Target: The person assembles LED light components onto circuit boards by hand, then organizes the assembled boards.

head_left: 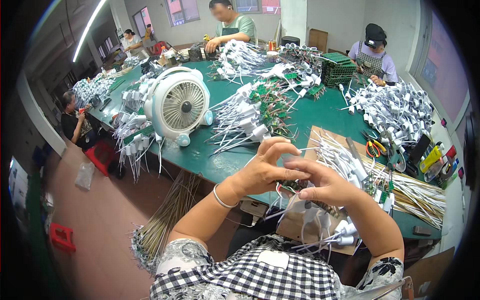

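In the head view, the green board point(289, 186) with thin wires lies between the two hands, just below their fingers, over the near edge of the counter point(225, 162). The left hand point(267, 167) has its fingers curved and partly spread; the right hand point(325, 183) bends its fingers toward the left one, and its thumb is close by the board. I cannot tell which hand grasps the board, or whether either one is released. The fingers hide most of the board, and their overlapping tips are hard to separate.
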Demonstrator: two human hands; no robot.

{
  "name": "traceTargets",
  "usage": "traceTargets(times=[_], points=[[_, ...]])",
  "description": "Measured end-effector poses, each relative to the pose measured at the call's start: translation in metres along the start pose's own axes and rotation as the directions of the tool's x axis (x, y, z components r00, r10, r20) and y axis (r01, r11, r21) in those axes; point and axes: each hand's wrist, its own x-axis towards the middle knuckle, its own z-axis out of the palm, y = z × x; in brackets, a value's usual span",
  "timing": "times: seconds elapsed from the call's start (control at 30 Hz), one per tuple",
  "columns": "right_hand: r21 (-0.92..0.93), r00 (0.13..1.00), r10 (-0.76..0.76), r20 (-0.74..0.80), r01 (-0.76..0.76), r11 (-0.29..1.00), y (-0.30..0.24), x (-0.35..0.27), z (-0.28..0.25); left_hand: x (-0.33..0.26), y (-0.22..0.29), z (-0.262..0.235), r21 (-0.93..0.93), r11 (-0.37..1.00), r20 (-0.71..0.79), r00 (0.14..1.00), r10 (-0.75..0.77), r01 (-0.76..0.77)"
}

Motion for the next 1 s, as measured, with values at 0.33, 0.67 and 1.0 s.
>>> traceTargets(times=[0.33,0.67,1.0], points=[[-0.493,0.997,0.028,-0.067,-0.057,0.868,0.003,-0.026,0.000,-0.013,0.003,0.008,-0.013,0.999,-0.096,0.994,-0.047,0.046],[-0.524,0.990,-0.005,-0.139,-0.069,0.849,-0.011,-0.031,-0.006,-0.016,0.016,0.024,-0.170,0.971,0.092,0.984,-0.156,0.170],[-0.557,0.978,-0.061,-0.200,-0.062,0.828,-0.023,-0.087,-0.004,-0.017,0.043,0.022,0.038,0.999,0.121,0.992,0.033,-0.037]])
